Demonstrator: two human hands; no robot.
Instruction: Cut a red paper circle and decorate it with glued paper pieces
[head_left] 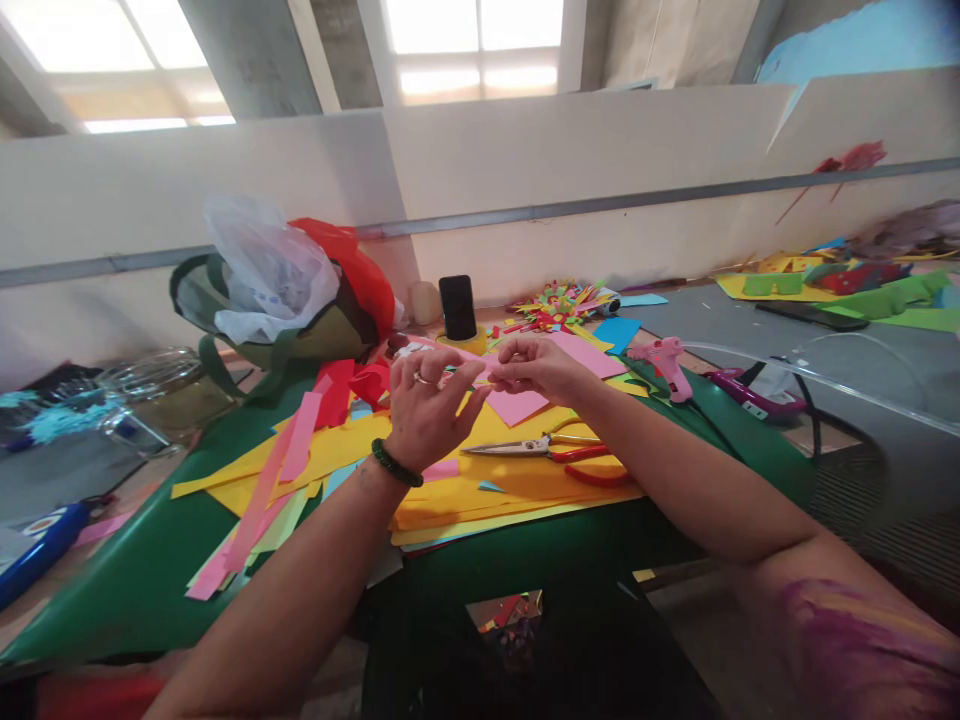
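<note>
My left hand (435, 405), with a ring and a dark green bead bracelet, is raised over the coloured sheets, its thumb and index finger curled toward each other. Its fingertips almost meet those of my right hand (540, 368), which is closed in a pinch. Whatever lies between the fingertips is too small to make out. Below the hands, scissors (517, 448) with red and yellow handles rest on a stack of yellow sheets (517, 497). Pink paper (517, 406) lies behind the fingers. Pink strips (262, 500) spread out to the left.
To the right lie a pink glue gun (670, 366) and a purple tool (754, 393). A phone (457, 307) stands upright at the back, beside a heap of colourful paper pieces (562, 303). A bag (300, 335) with white plastic sits back left. Green cover (142, 570) lies underneath.
</note>
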